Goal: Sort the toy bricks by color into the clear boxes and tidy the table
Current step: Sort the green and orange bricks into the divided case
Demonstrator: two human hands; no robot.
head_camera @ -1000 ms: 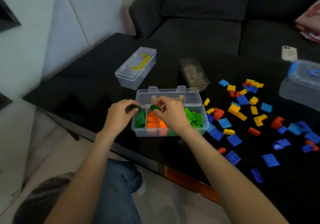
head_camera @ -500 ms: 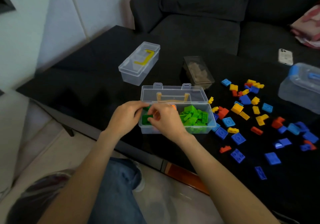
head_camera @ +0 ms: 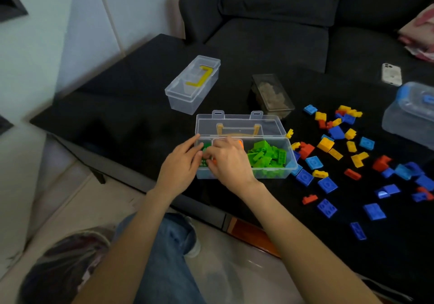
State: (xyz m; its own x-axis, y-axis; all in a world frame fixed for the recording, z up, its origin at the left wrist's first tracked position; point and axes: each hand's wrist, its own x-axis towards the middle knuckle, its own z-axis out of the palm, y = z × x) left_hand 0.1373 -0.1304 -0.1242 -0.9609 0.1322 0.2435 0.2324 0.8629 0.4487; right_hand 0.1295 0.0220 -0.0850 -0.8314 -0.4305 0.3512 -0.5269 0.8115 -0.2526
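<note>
Both hands have been lowered into the open clear box (head_camera: 270, 174); left hand (head_camera: 180, 166) relaxed, right hand's (head_camera: 229, 160) grip cannot be told.

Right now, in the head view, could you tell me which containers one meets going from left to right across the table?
Box with yellow handle → open box holding green bricks → dark box → blue-lidded box. The open and dark boxes overlap sideways; I ordered them by their left edges.
</note>
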